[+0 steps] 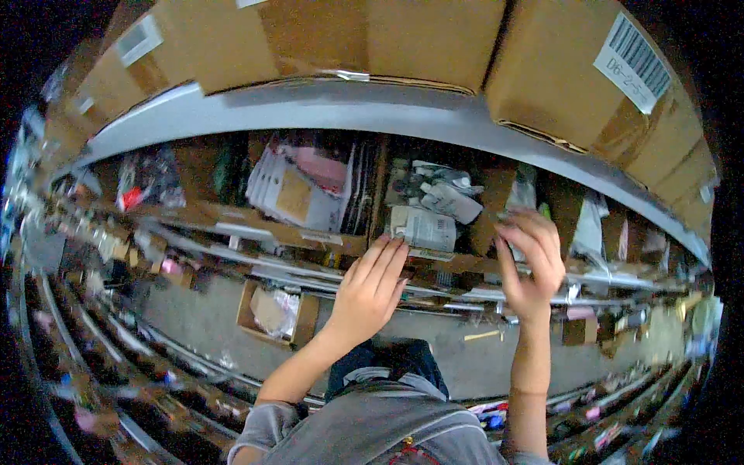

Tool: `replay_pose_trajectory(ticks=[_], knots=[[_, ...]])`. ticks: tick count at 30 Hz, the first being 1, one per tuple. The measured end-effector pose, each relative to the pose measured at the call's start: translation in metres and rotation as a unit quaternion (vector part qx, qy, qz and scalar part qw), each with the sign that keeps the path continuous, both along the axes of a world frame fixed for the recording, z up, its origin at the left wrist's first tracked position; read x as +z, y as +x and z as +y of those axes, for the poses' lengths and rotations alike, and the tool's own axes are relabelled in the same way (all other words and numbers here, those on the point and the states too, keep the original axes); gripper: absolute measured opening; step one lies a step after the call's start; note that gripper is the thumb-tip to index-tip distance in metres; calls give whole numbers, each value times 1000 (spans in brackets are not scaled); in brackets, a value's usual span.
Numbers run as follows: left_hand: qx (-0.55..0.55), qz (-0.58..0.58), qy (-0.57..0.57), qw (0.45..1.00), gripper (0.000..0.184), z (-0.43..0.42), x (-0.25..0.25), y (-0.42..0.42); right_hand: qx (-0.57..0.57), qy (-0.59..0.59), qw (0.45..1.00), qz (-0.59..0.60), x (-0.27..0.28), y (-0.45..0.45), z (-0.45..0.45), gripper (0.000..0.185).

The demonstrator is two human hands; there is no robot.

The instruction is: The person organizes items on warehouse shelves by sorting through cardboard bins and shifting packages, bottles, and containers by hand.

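My left hand (372, 288) has its fingers stretched out, the tips at the front rim of a cardboard bin. Right by them, in that bin, is a pale packet with printing (422, 229). Behind it lie several clear bags (449, 198) with whitish contents. My right hand (533, 260) is at the bin's right side, its thumb and fingertips curled toward each other. Whatever they pinch, if anything, is too blurred to make out. A clear plastic bag (524, 190) stands just behind the right hand.
A bin to the left holds white packets (298, 182), some with pink. Large brown cartons (573, 77) sit on the grey shelf (310, 108) above. An open carton (271, 314) with plastic-wrapped contents stands on the floor (186, 314). Other shelves run behind me.
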State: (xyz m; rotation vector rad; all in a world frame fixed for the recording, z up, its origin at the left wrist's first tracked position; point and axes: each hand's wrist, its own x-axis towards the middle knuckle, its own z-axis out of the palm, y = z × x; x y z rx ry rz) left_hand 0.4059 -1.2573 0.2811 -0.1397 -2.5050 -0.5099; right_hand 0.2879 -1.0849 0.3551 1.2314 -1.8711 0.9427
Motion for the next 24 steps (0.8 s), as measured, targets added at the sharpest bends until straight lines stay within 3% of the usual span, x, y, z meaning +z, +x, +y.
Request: replay_pose_trajectory(ticks=[2,4,8,10,11,13,17,20,22,24], knots=[[-9,-10,-32,999,52,-4,-2,0,19,28,999,-32,5,-10,-10,17],[-34,-19,-32,999,53,-9,0,2,27,140,981,-130,9,-15,-23,20],[-66,-19,-28,997,53,-19,-3,1,29,263,953,-149,-6,-31,-61,24],[-76,-15,-29,997,54,-21,-4,2,49,379,912,-152,-15,-39,-77,30],[-83,-17,-24,996,54,-21,-2,2,46,379,911,-154,-18,-40,-84,30],[-94,-16,-22,995,55,-23,-3,0,52,496,849,-173,-21,-43,-96,37],[-104,4,-18,994,55,-24,-9,-1,38,532,833,-147,-23,-39,-102,40],[-108,12,-12,994,54,-26,-11,-2,9,516,850,-109,-23,-34,-99,31],[-113,12,-10,993,54,-25,-12,-2,-14,573,816,-68,-12,-30,-97,21],[-111,24,-9,994,53,-25,-14,-2,-25,568,819,-75,-7,-28,-92,18]])
